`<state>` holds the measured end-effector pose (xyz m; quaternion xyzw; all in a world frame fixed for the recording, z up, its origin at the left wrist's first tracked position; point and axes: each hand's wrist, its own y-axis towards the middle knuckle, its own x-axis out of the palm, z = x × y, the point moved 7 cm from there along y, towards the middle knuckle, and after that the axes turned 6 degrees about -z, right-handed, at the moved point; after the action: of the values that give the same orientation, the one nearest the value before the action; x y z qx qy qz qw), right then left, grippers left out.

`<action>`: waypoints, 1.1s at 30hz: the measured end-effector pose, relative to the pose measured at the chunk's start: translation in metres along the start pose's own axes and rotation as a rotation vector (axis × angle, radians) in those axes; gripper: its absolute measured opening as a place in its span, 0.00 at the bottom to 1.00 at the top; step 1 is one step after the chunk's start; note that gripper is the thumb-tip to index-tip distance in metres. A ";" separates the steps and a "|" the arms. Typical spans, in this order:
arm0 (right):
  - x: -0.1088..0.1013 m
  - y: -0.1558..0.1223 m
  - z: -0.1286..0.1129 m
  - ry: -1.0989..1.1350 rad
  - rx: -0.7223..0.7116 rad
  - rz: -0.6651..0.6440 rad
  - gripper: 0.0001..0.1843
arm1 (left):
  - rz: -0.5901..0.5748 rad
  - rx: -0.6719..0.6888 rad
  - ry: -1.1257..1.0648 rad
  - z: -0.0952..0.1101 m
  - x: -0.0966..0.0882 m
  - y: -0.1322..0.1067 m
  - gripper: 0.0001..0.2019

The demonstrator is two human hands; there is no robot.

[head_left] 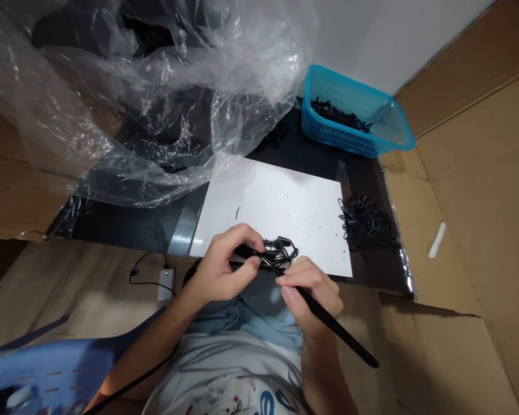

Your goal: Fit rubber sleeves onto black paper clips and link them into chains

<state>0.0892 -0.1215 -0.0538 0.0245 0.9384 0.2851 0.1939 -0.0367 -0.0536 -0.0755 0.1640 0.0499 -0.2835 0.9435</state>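
Note:
My left hand (227, 265) pinches a small black loop-like part (244, 251) between thumb and fingers; its exact kind is hard to make out. In my right hand (312, 293) is a slim pen-like trimming tool (343, 337) with a long black handle. Its thin tip points up and left, reaching the part at my left fingertips. Just beyond my hands, several black looped pieces (283, 246) lie on a white sheet (277, 196), partly hidden by my fingers. Small black specks and a curved sliver (237, 212) are scattered over the sheet.
A heap of black looped pieces (365, 222) sits right of the sheet. At the back right stands a blue basket (341, 132) holding black pieces. A large clear plastic bag (155, 104) covers the back left of the black table (125, 230). Cardboard walls (480, 173) flank it.

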 end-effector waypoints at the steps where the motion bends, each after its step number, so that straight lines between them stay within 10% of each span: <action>1: 0.000 0.000 0.000 -0.004 0.001 -0.001 0.15 | -0.001 -0.004 0.008 0.000 0.000 0.000 0.06; 7: 0.000 -0.004 0.005 0.068 0.069 0.018 0.12 | -0.023 -0.013 -0.010 0.000 0.001 0.001 0.04; 16: 0.008 -0.013 0.026 0.397 0.317 0.380 0.06 | -0.091 -0.074 -0.133 -0.004 0.002 0.001 0.04; 27: -0.030 -0.017 0.023 0.067 0.196 0.500 0.06 | -0.110 -0.097 -0.138 -0.004 0.003 0.002 0.04; 33: -0.040 -0.019 0.035 -0.403 0.306 0.111 0.04 | -0.087 -0.055 -0.102 -0.004 0.003 0.001 0.07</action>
<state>0.1407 -0.1255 -0.0768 0.1612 0.9103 0.1391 0.3551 -0.0343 -0.0533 -0.0791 0.1209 0.0168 -0.3309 0.9358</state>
